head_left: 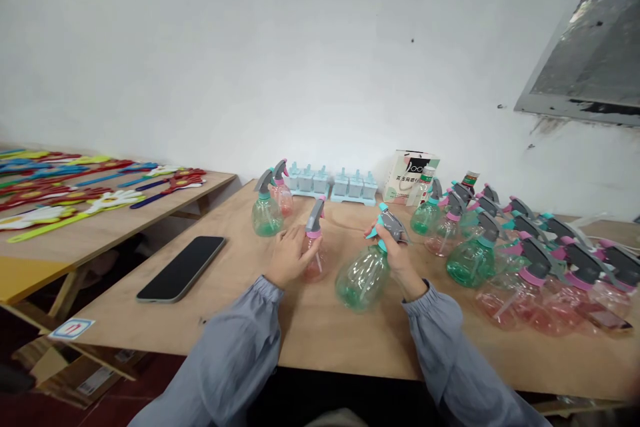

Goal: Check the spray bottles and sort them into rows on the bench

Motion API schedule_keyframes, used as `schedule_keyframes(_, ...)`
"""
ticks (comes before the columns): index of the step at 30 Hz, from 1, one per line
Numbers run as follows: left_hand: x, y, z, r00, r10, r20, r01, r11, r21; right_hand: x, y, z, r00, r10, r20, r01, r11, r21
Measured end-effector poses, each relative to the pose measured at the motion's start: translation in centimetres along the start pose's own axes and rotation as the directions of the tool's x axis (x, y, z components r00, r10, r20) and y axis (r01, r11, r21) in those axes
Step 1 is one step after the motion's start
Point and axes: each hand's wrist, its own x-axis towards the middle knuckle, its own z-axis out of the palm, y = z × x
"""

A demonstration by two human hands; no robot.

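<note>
My right hand (395,253) is closed around the neck of a green spray bottle (364,279) with a grey and turquoise trigger head. That bottle is tilted, its base toward the lower left. Just left of it, a pink spray bottle (315,265) with a grey and pink head stands upright on the table. Around its neck and shoulder my left hand (290,255) is closed, the thumb across the front; the other fingers are partly hidden. Behind my left hand stand another green spray bottle (267,215) and another pink spray bottle (283,197).
Several green and pink spray bottles (470,260) crowd the right side of the wooden table (225,320). A phone (183,270) lies at left. Light blue popsicle moulds (354,188) and a printed box (410,177) stand by the wall. Colourful flat flower-shaped pieces (115,200) cover the left table.
</note>
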Motion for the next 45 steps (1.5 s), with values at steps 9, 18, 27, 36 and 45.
schedule_keyframes(9,0.0,0.1,-0.1,1.000,0.003,-0.003,-0.003,1.000,0.008,-0.3,0.6,0.1,0.997,-0.027,0.070,0.034,0.994,-0.099)
schedule_keyframes(18,0.0,0.1,0.0,1.000,0.002,-0.015,-0.002,1.000,-0.008,1.0,2.0,-1.9,0.989,-0.143,-0.041,0.126,0.954,-0.273)
schedule_keyframes(27,0.0,0.2,-0.2,1.000,0.008,-0.018,-0.008,1.000,0.006,2.7,5.3,-5.1,0.935,-0.245,-0.258,0.092,0.866,-0.491)
schedule_keyframes(36,0.0,0.3,-0.2,1.000,-0.001,-0.001,0.001,1.000,-0.011,-0.9,9.1,-6.2,0.946,-0.247,-0.210,0.015,0.681,-0.732)
schedule_keyframes(45,0.0,0.3,-0.4,1.000,-0.013,0.017,0.013,1.000,-0.017,5.3,16.4,-8.1,0.874,-0.381,-0.302,0.008,0.631,-0.776)
